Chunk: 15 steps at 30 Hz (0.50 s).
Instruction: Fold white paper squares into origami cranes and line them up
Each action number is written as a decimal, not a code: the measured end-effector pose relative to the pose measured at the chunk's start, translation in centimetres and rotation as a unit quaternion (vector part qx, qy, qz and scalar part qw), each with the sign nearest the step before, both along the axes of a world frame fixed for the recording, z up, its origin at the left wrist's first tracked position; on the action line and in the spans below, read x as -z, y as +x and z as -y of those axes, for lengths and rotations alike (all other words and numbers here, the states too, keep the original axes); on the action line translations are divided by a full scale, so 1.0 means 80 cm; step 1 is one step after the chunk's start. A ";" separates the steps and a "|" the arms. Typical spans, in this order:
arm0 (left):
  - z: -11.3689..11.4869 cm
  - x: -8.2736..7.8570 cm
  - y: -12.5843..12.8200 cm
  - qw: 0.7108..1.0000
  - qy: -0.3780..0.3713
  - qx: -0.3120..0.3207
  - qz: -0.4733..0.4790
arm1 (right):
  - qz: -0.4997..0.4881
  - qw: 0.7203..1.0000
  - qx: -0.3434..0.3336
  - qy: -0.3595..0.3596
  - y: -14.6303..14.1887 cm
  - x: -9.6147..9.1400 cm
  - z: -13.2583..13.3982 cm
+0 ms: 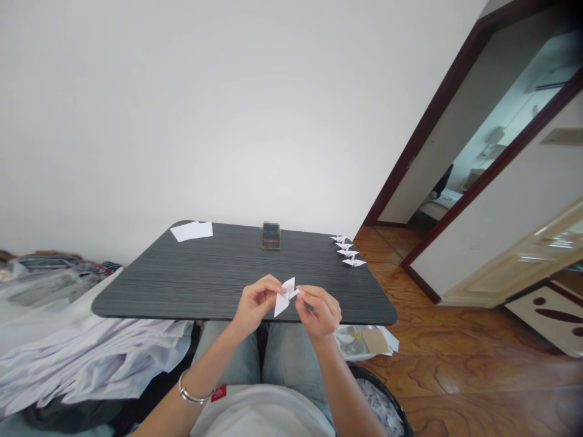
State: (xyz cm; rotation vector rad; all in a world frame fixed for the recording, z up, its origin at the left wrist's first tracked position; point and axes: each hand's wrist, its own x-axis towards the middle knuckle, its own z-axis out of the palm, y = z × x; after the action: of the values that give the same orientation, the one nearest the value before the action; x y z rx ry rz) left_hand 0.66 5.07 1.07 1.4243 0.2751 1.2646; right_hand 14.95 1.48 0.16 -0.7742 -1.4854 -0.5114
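Item: folded white paper piece [283, 297], at 12 o'clock from lap, held just above near table edge. L hand [257, 305]: fingers & thumb closed, pinching its left side. R hand [319, 312]: also closed, pinching right tip; two-sided grip prob. keeps folds taut & piece off surface. Dark wood-grain table [218, 273] beyond. On it: approx. 4 paper cranes [348, 250] lined up at 1 o'clock, near edge, likely set aside from work area; loose white sheet [191, 230] at 11; small dark box [270, 236] at 12. Bin with paper scraps [380, 382] at 5 o'clock.
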 end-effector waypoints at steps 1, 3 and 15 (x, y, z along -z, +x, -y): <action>0.000 0.001 0.000 1.000 0.002 -0.002 0.000 | -0.019 1.000 -0.003 -0.003 -0.003 0.002 0.000; -0.001 0.002 0.000 1.000 0.004 -0.012 -0.003 | -0.052 0.998 -0.012 -0.020 -0.008 0.005 -0.001; -0.002 0.002 -0.009 0.994 0.081 -0.057 -0.050 | -0.140 0.976 -0.127 -0.109 -0.007 -0.011 0.008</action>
State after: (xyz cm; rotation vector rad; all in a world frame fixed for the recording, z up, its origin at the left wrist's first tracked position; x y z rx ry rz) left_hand -0.08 5.25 0.87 1.6321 0.3313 1.3341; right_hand 14.43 0.80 1.00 -0.7775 -1.3629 -0.0425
